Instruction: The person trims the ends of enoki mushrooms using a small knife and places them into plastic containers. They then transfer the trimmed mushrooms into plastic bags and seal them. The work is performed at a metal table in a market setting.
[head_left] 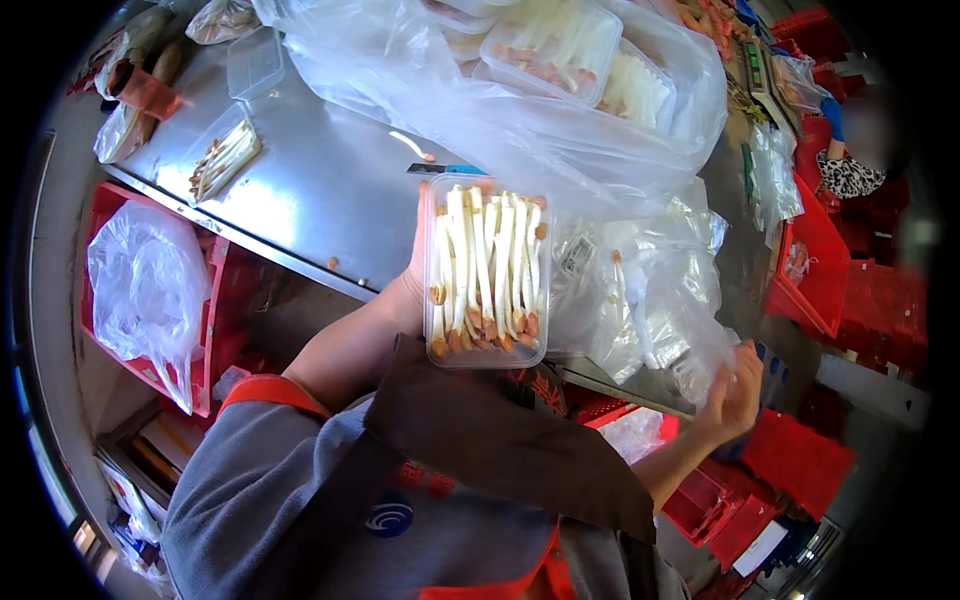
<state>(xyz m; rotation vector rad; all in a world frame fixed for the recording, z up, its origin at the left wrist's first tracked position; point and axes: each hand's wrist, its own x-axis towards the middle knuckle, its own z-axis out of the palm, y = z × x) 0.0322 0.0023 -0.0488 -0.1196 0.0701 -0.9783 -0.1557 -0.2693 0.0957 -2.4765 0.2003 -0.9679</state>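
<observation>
My left hand (414, 264) is closed round the left side of a clear plastic tray (486, 362), mostly hidden behind it. Inside the tray, long white-stemmed mushrooms (483, 270) with brown caps lie side by side, most caps toward me. Over at the table's right edge, my right hand (738, 395) has its fingers closed on a clear plastic bag (702, 360), part of a loose pile of clear bags. A box cutter (440, 169) with a blue handle lies just beyond the tray, near a single loose mushroom (411, 146).
A large clear bag (540, 140) of filled trays takes up the far side of the metal table (300, 215). Another mushroom tray (225, 150) sits at left. Red crates (215, 290) stand below both sides. A co-worker's blue-gloved hand (831, 115) shows far right.
</observation>
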